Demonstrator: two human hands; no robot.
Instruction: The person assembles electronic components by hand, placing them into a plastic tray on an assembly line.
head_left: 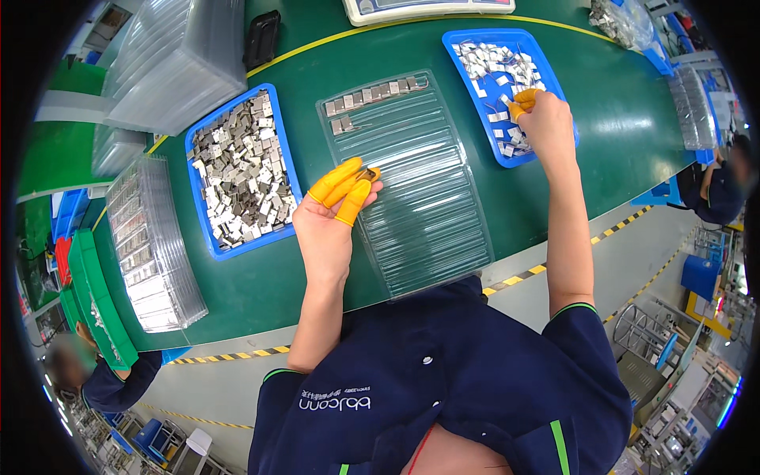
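My left hand [326, 229], with yellow finger cots on its fingertips, is pinching a small dark metal piece [367, 174] above the clear ribbed plastic tray [423, 202]. Over the right blue tray [564, 131], my right hand [548, 127] has its yellow-capped thumb and finger closed at a small white part [505, 100]. That tray holds many loose white parts [499, 57] with thin wires. In the plastic tray's far grooves lie a row of small metal-and-white pieces [372, 95] and a shorter group [342, 125] below it.
To the left, another blue tray [291, 170] is heaped with small metal pieces [241, 178]. Stacked clear plastic trays [178, 67] and filled trays [150, 245] stand farther left. A white device [427, 9] sits at the back. People [724, 178] work at both sides.
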